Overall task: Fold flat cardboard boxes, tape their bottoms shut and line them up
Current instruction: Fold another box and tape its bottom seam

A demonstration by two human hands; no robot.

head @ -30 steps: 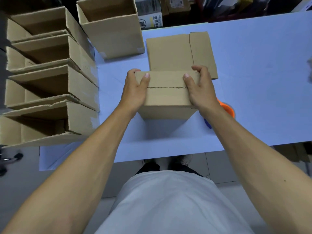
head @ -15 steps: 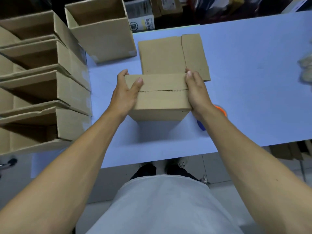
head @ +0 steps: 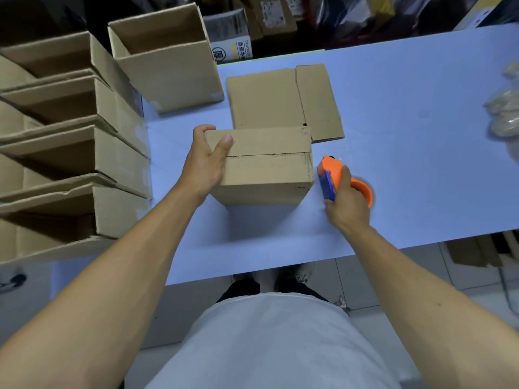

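The left hand (head: 206, 161) is clamped on the left end of the box (head: 264, 164), thumb on top across the flap and fingers curled over the far edge, pinning the bottom flaps down. The right hand (head: 346, 202) is wrapped round the tape gun (head: 334, 178), which sits on the bench (head: 407, 136) just right of the box, not touching it.

The box stands bottom-up at the middle of the bench, its two flaps meeting in a seam (head: 269, 156) that runs left to right and shows no tape. So the step in hand looks like taping the bottom. The next move calls for lifting the tape gun, setting its blade end at one end of the seam and drawing it straight along, while the left hand keeps the flaps level.

A flat box (head: 280, 99) lies just behind, touching or nearly so. Folded boxes (head: 84, 153) stand in a row along the left edge, another (head: 165, 66) at the back. The near bench edge is close below the box. To the right the bench is open well out to some bags (head: 505, 108), so the right arm has swing room there.
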